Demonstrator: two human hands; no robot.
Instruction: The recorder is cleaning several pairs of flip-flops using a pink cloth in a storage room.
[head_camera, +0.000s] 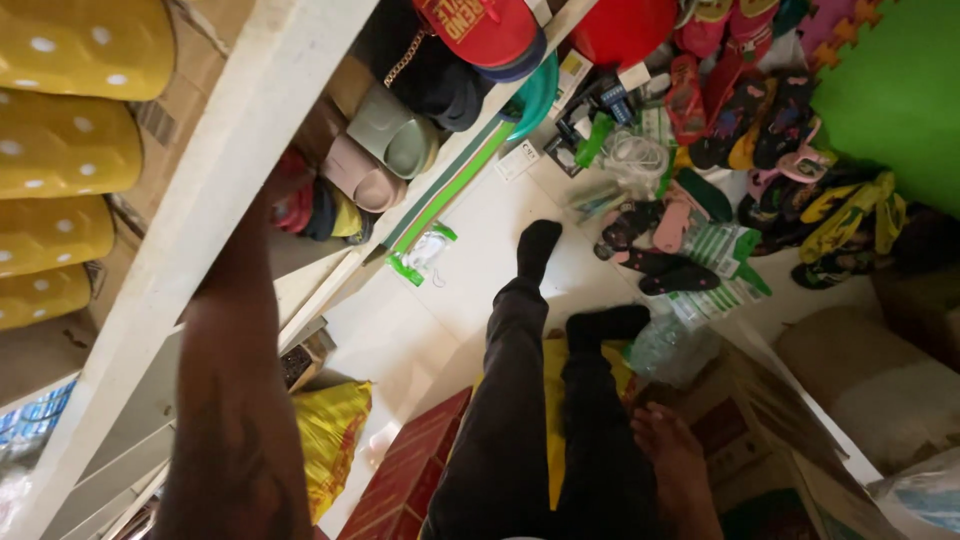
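Head view, looking steeply down past a white shelf unit (215, 170) to the floor. The left arm runs up from the lower frame and passes behind the shelf's front rail; the left hand (285, 185) goes in among the footwear on a lower shelf, close to a pair of pink slides (362, 175) and a darker pair (322, 210) beside them. The rail hides the fingers, so I cannot tell whether that hand grips anything or lies slack. The right hand (668, 440) sits low at the right, next to the person's own dark-trousered legs (530, 430), resting on or just above a cardboard box (760, 420); its fingers look loosely extended with nothing visibly in them, though the angle leaves this uncertain. Green slides (395, 130) stand on the shelf above the pink pair, toes outward, presumably for display. Yellow dotted cushions or bags (70, 110) are stacked at far left. On the white floor, loose sandals and flip-flops (700, 180) lie in a heap near a green foam mat (900, 100), unsorted. A yellow bag (330, 430) and a red brick-patterned box (410, 470) stand beside the legs.
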